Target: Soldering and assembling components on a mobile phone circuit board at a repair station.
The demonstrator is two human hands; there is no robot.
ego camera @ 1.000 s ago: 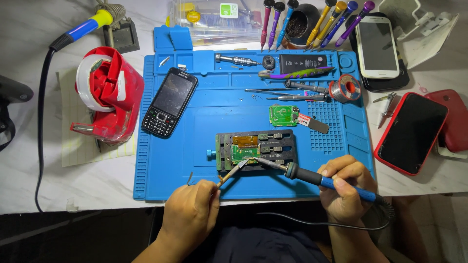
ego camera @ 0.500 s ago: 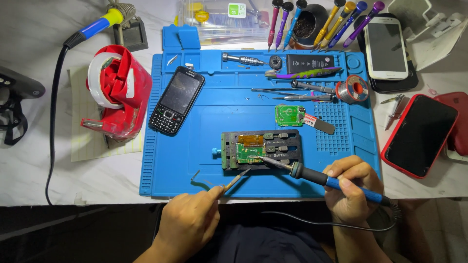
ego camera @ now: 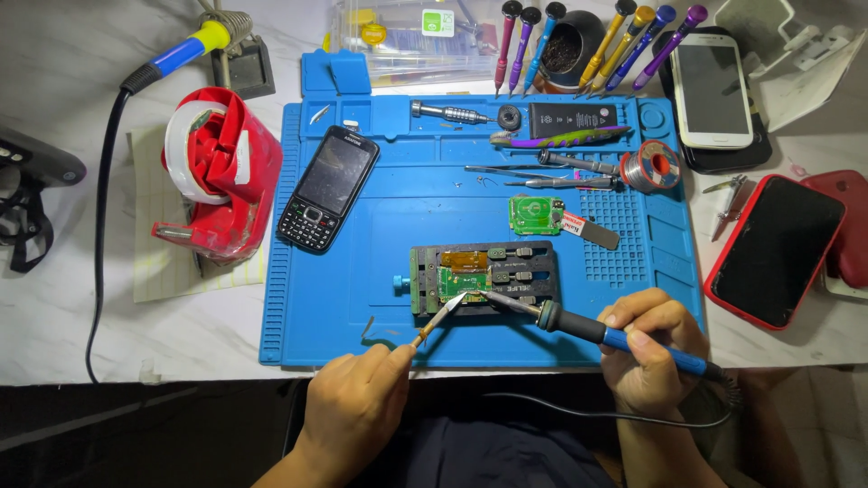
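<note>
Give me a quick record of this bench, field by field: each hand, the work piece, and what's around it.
left hand: holds tweezers, tips at the circuit board
right hand: holds blue-handled soldering iron, tip on the circuit board
circuit board: green, clamped in dark holder
surface: blue mat
left of holder: black keypad phone, red tape dispenser
right edge: red-cased phone

You have bare blue mat [ego camera: 362,298] left of the board holder [ego camera: 484,282] — a black keypad phone [ego camera: 327,188] and red tape dispenser [ego camera: 217,172] crowd farther left, tools [ego camera: 542,172] block behind.
</note>
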